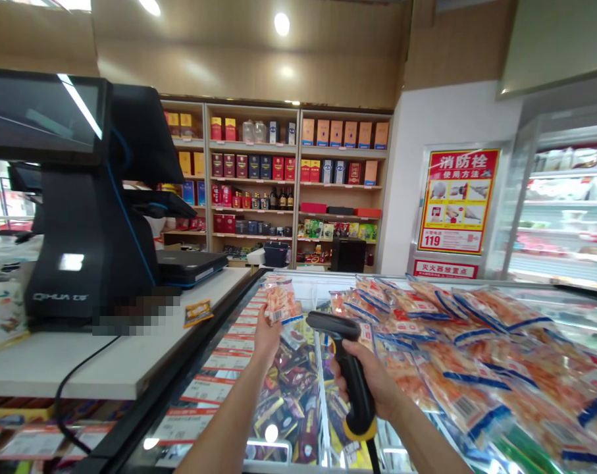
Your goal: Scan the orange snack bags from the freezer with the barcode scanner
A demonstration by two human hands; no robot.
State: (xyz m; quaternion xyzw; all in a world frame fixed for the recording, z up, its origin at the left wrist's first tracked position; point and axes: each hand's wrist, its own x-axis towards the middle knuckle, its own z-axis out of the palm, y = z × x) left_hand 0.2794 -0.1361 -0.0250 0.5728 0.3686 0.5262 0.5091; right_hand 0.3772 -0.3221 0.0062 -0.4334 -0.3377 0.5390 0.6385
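My left hand (267, 339) grips a clear plastic food packet (281, 301) with pinkish-orange contents and a blue lower edge; a barcode label faces me. In my right hand (372, 382) is a black and yellow handheld barcode scanner (355, 375). Its head points left toward the packet, a short gap apart, and a cable runs down from its handle. Both hands are above the glass top of a chest freezer (322, 282). Many similar packets (456, 388) lie heaped on the glass to the right.
A checkout terminal (81, 230) stands on the white counter (101, 368) at left, with a small orange packet (198, 312) near the edge. Price labels (229, 361) line the freezer's left side. Shelves of boxes and bottles (253, 191) fill the back; a red notice (459, 201) hangs right.
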